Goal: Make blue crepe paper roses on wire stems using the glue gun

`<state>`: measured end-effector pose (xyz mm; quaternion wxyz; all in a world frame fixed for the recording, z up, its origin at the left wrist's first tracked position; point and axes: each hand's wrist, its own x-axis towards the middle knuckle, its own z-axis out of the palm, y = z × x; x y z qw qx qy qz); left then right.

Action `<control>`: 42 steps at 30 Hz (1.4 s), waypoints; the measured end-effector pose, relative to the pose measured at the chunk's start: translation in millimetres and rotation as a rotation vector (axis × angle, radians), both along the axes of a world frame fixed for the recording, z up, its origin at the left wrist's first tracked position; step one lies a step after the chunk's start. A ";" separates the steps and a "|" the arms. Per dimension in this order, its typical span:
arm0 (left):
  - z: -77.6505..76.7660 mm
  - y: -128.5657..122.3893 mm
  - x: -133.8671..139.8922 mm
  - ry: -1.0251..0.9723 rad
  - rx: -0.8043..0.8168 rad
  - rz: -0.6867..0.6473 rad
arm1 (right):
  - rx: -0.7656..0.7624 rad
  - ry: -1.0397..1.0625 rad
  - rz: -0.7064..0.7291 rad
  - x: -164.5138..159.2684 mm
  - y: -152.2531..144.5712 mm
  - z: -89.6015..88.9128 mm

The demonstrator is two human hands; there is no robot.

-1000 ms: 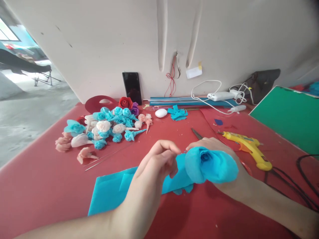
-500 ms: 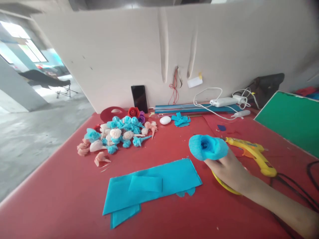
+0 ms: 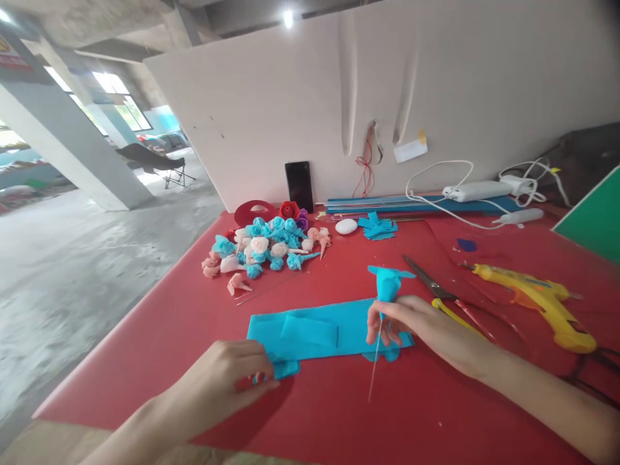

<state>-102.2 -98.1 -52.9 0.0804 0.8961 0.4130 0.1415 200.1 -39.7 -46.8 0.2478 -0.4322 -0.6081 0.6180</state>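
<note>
While the flower (image 3: pixel 387 285) is pinched by right fingers (image 3: pixel 394 311), paper (image 3: pixel 287 369) seems sought by left fingers (image 3: pixel 245 349), grip unclear; clean lifting is required.

Daylight from blown-out windows (image 3: pixel 128 113) at left, plus one glaring ceiling lamp (image 3: pixel 288 19). Soft shadow on desk (image 3: pixel 334 413) by left hand (image 3: pixel 230 371). Wide-angle stretch at edges, top-right corner dark; fine detail smeared.

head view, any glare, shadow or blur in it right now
Head view: glare around the ceiling lamp, and the windows look washed out; head view: soft shadow on the red table near the left hand; head view: background beyond the chair looks blurred.
</note>
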 end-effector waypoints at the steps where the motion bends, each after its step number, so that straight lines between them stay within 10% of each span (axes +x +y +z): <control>1: -1.3 -0.4 -1.5 0.014 -0.006 0.005 | -0.036 -0.002 0.033 -1.9 -1.1 -2.8; 21: -13.4 -0.6 -6.9 0.037 -0.016 -0.016 | -0.144 -0.025 0.107 0.1 -0.1 -18.3; 42: -8.6 -13.2 -0.6 0.246 0.417 -0.187 | -0.019 -0.020 0.166 6.0 3.8 -30.9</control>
